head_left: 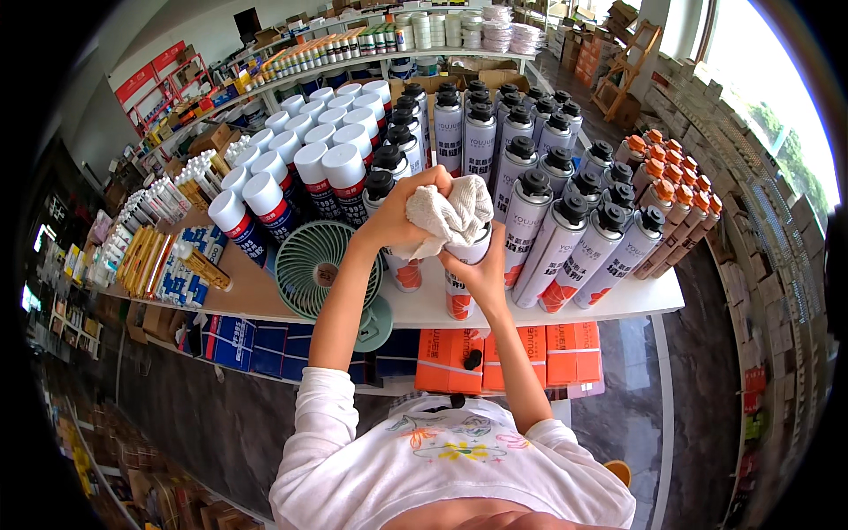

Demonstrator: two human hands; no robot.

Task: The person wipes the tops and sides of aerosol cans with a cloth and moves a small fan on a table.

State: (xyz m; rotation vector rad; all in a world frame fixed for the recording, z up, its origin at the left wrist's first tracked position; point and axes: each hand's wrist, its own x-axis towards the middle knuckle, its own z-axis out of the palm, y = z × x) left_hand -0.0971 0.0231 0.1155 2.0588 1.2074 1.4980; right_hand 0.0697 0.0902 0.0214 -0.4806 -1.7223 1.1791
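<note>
My left hand (397, 215) is closed on a bunched off-white knitted cloth (452, 210), pressed over the top of a pale grey aerosol can (459, 299). That can stands upright at the front edge of the white table, with a red-orange pattern low on its side. My right hand (481, 269) wraps round the can's upper body, just under the cloth. The cloth hides the can's top. Several matching cans (565, 238) with black caps stand in rows right of and behind my hands.
A green desk fan (325, 272) stands left of my left forearm. White-capped cans (265, 196) fill the table's left part, near a lying gold tube (201, 267). Brown cans with orange caps (685, 208) stand far right. Orange boxes (572, 353) sit below the white tabletop (636, 296).
</note>
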